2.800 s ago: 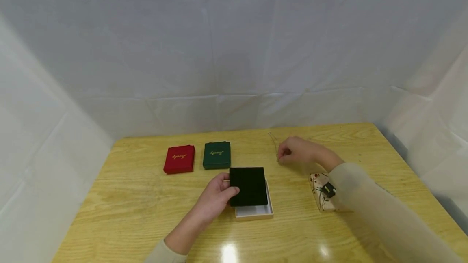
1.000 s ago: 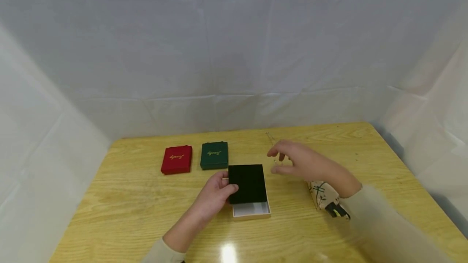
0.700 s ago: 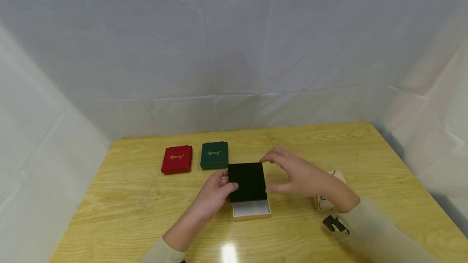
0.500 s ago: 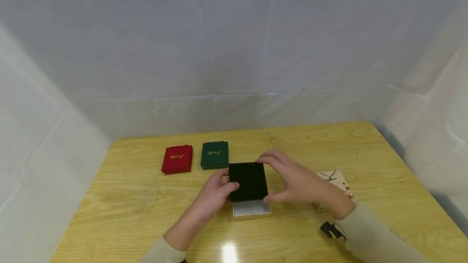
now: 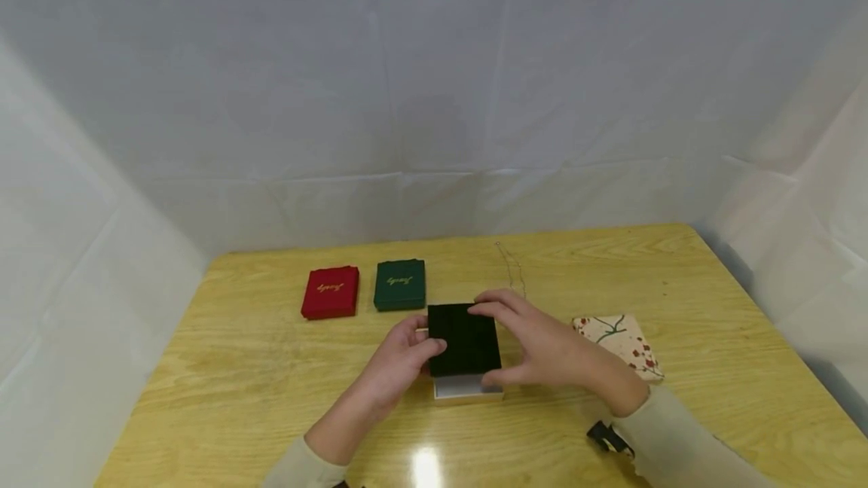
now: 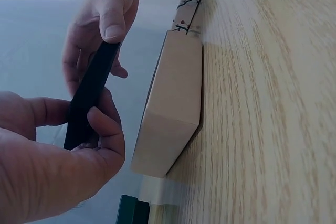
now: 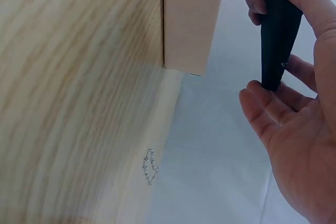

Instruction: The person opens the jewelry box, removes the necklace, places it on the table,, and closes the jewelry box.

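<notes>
A black square jewelry-box pad [image 5: 461,339] is held above an open box base [image 5: 468,399] with a pale inside. My left hand [image 5: 396,364] pinches the pad's left edge, thumb on top and fingers beneath. On the other side my right hand [image 5: 539,341] grips it, fingers at the far edge and thumb at the near right corner. Both wrist views show the pad [image 6: 92,93] lifted clear of the base [image 7: 191,22]. A thin chain [image 5: 521,277] lies on the table beyond the right hand; the right wrist view shows its small links.
Red [image 5: 330,292] and green [image 5: 400,285] closed boxes with gold lettering stand at the back left. A flower-patterned lid [image 5: 627,341] lies to the right, partly behind the right forearm. White cloth [image 5: 434,96] hangs behind the wooden table [image 5: 258,398].
My right hand has left the chain and come left and nearer to the pad's edges, then taken hold of it. The left hand has kept its pinch on the pad throughout.
</notes>
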